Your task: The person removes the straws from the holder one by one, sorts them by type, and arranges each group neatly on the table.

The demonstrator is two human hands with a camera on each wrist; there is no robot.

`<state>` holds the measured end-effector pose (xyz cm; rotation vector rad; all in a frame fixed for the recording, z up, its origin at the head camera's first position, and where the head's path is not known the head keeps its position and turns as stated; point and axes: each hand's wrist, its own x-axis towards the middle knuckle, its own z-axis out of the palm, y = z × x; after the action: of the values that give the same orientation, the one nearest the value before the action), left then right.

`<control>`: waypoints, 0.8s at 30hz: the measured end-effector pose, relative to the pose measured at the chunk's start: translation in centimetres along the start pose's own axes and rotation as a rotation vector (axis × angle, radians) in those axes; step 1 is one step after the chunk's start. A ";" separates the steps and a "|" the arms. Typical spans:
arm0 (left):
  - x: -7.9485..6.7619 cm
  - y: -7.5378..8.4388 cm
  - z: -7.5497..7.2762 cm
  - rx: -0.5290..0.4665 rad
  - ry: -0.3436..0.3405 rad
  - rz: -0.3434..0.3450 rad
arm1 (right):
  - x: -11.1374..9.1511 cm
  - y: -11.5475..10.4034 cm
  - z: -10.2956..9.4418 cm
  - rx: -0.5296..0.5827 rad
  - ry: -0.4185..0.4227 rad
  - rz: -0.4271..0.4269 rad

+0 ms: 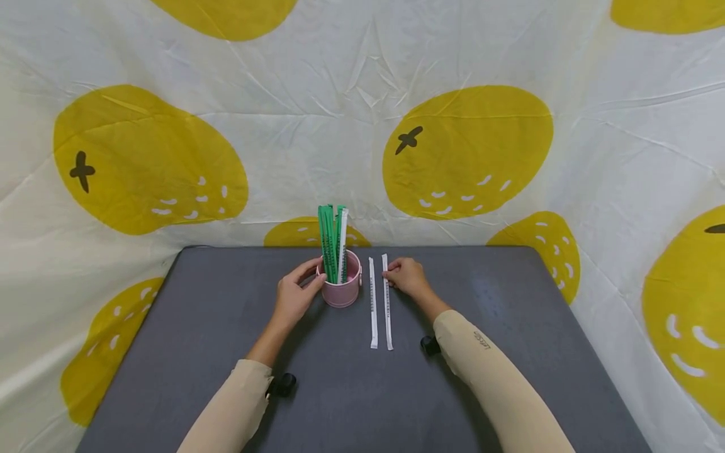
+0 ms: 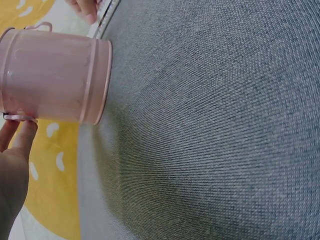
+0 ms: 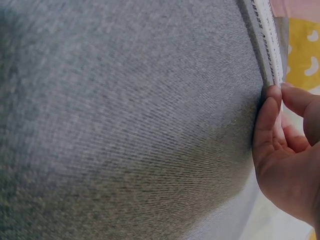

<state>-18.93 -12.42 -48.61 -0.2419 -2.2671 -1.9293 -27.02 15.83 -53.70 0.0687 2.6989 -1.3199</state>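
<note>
A small pink bucket (image 1: 340, 296) stands upright near the table's back edge. Several green paper-wrapped straws (image 1: 327, 242) stick up out of it, along with a white wrapped straw (image 1: 342, 245). My left hand (image 1: 293, 297) grips the bucket's left side with thumb and fingers; in the left wrist view the fingertips (image 2: 26, 134) meet the small handle loop. To the bucket's right, two white wrapped straws lie side by side. My right hand (image 1: 409, 277) pinches the right-hand straw (image 1: 387, 318) near its far end, while the left-hand straw (image 1: 373, 318) lies untouched, slightly apart.
Everything stands on a dark grey cloth-covered table (image 1: 340, 390). Its back edge meets a white curtain (image 1: 317, 157) printed with yellow fruit. Black wrist cameras (image 1: 283, 384) hang beneath both forearms, close above the table.
</note>
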 end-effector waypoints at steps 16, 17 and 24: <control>0.0 0.1 -0.1 -0.008 -0.003 -0.005 | -0.4 -0.9 0.1 -0.077 -0.001 0.014; 0.0 0.1 -0.1 -0.005 -0.005 -0.008 | -0.4 -1.0 0.1 -0.076 0.001 0.015; 0.0 0.1 -0.1 -0.010 -0.018 -0.012 | -0.5 -0.9 0.2 -0.090 0.024 0.002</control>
<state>-18.96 -12.55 -48.52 -0.2488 -2.2758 -1.9528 -26.57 15.15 -53.08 0.0785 2.7733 -1.2033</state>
